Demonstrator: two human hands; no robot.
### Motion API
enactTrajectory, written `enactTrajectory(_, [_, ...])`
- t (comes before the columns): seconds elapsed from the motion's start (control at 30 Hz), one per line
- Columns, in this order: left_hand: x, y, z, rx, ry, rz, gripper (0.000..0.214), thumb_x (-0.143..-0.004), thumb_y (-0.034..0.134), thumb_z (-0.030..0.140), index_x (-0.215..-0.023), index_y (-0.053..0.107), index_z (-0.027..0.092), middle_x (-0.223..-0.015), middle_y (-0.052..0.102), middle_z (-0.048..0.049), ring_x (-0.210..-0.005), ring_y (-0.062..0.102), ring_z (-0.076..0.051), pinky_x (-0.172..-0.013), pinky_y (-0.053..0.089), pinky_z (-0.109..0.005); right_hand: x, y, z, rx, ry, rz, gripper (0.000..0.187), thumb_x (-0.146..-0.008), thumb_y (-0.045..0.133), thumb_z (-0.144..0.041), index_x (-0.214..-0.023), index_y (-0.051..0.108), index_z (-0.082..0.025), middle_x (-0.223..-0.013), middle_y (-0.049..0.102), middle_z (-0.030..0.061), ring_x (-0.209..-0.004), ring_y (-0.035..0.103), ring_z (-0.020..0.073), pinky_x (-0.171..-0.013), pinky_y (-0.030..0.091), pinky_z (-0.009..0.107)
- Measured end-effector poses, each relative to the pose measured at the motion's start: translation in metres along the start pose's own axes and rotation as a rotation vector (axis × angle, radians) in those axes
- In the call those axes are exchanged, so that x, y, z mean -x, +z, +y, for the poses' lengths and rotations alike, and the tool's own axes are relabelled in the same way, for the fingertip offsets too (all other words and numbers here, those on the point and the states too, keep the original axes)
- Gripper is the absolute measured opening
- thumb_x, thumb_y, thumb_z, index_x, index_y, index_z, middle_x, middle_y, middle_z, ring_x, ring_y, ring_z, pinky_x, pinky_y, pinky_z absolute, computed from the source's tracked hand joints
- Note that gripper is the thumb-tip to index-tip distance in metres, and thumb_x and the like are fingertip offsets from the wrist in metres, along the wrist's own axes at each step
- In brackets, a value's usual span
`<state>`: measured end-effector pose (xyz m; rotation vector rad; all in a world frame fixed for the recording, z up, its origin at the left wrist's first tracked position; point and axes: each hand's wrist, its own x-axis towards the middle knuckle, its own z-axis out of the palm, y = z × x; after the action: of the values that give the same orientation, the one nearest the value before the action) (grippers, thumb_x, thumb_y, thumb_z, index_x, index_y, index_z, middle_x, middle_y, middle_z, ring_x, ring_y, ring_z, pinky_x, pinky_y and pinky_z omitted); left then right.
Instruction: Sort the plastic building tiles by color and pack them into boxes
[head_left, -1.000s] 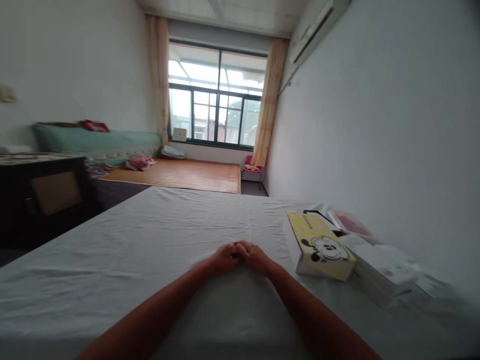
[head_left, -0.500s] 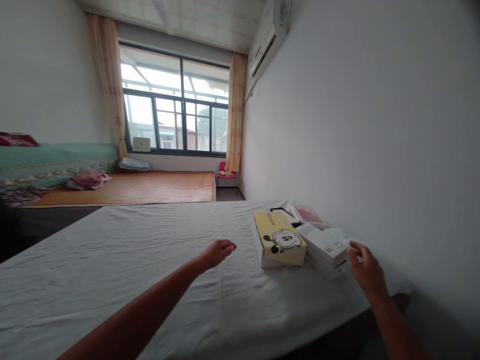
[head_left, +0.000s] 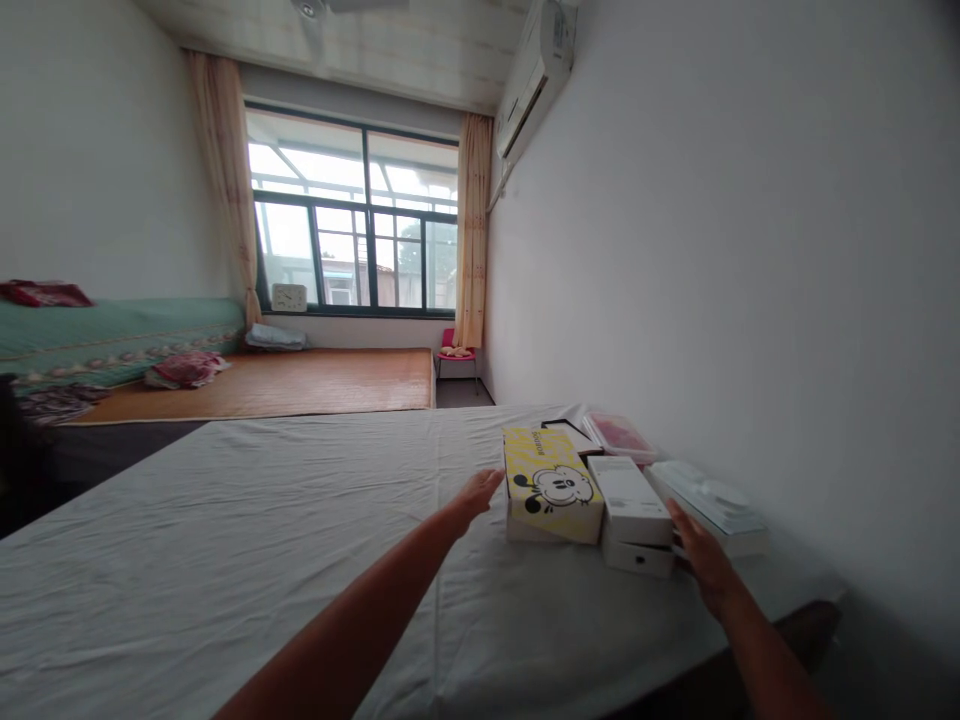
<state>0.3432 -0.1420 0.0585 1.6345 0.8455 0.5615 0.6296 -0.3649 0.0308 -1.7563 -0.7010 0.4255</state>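
My left hand reaches forward over the white sheet with fingers stretched out, its tips close to the left side of a yellow box with a cartoon mouse on it. My right hand lies with fingers extended against the near right side of a stack of white boxes, between it and a flat white box by the wall. Neither hand holds anything.
A bed with a white sheet fills the foreground. Behind the boxes lie a pink-filled clear container and a dark-framed item. The white wall runs along the right. Beyond are a bamboo-matted bed, a window and a small pink chair.
My hands, joined a second ago, have parted. The left has moved right toward the yellow box; the right has gone to the white boxes. The view swung right.
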Motion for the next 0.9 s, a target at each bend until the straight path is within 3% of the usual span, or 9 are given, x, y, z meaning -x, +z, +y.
enactTrajectory(0.13, [-0.013, 0.013, -0.002, 0.085, -0.01, -0.051, 0.058, -0.073, 0.044, 0.067, -0.107, 0.059, 0.022, -0.119, 0.057, -0.006, -0.104, 0.051, -0.023, -0.081, 0.041, -0.035, -0.002, 0.004, -0.019, -0.092, 0.112, -0.104, 0.072, -0.069, 0.049, -0.069, -0.127, 0.048, -0.027, -0.136, 0.046, 0.0086, -0.113, 0.051, 0.0298, -0.078, 0.05, 0.04])
enactTrajectory(0.27, [-0.017, 0.025, -0.004, 0.24, 0.084, -0.106, 0.047, -0.071, 0.056, 0.053, -0.101, 0.062, 0.018, -0.105, 0.065, -0.0076, -0.096, 0.057, -0.023, -0.079, 0.044, -0.032, -0.005, 0.01, -0.026, -0.105, 0.188, -0.174, 0.069, -0.065, 0.056, -0.066, -0.122, 0.053, -0.028, -0.139, 0.043, 0.0058, -0.119, 0.046, 0.0303, -0.074, 0.051, 0.039])
enactTrajectory(0.37, [-0.007, 0.023, -0.006, 0.371, 0.151, -0.14, 0.042, -0.07, 0.059, 0.044, -0.103, 0.062, 0.018, -0.1, 0.067, -0.0068, -0.091, 0.06, -0.022, -0.077, 0.045, -0.031, -0.001, 0.015, -0.03, -0.135, 0.238, -0.225, 0.068, -0.064, 0.059, -0.063, -0.121, 0.053, -0.027, -0.138, 0.045, 0.0063, -0.119, 0.046, 0.0298, -0.071, 0.052, 0.036])
enactTrajectory(0.47, [0.013, 0.011, -0.004, 0.415, 0.115, -0.128, 0.041, -0.069, 0.06, 0.041, -0.106, 0.06, 0.022, -0.103, 0.066, -0.0052, -0.091, 0.06, -0.021, -0.074, 0.046, -0.029, 0.012, 0.025, -0.038, -0.147, 0.269, -0.249, 0.068, -0.064, 0.06, -0.061, -0.12, 0.052, -0.025, -0.132, 0.051, 0.0081, -0.114, 0.05, 0.0297, -0.068, 0.053, 0.035])
enactTrajectory(0.57, [0.038, -0.011, -0.002, 0.401, 0.025, -0.064, 0.045, -0.068, 0.061, 0.044, -0.11, 0.056, 0.027, -0.106, 0.064, -0.0031, -0.091, 0.06, -0.021, -0.068, 0.045, -0.028, 0.029, 0.043, -0.05, -0.164, 0.294, -0.301, 0.066, -0.065, 0.06, -0.059, -0.119, 0.051, -0.022, -0.123, 0.058, 0.0097, -0.109, 0.054, 0.0291, -0.066, 0.052, 0.034])
enactTrajectory(0.7, [0.067, -0.054, -0.006, 0.385, -0.013, 0.027, 0.052, -0.066, 0.061, 0.046, -0.115, 0.052, 0.031, -0.107, 0.063, -0.0024, -0.087, 0.061, -0.021, -0.061, 0.044, -0.026, 0.05, 0.084, -0.067, -0.174, 0.313, -0.408, 0.063, -0.065, 0.059, -0.058, -0.117, 0.053, -0.022, -0.119, 0.06, 0.0095, -0.106, 0.055, 0.0289, -0.066, 0.052, 0.033])
enactTrajectory(0.9, [0.129, -0.15, -0.029, 0.408, 0.023, 0.261, 0.062, -0.064, 0.064, 0.045, -0.122, 0.048, 0.031, -0.109, 0.062, -0.0032, -0.09, 0.06, -0.022, -0.059, 0.044, -0.024, 0.073, 0.182, -0.093, -0.157, 0.197, -0.573, 0.057, -0.064, 0.058, -0.06, -0.109, 0.054, -0.026, -0.132, 0.05, 0.0062, -0.115, 0.048, 0.0293, -0.066, 0.05, 0.032])
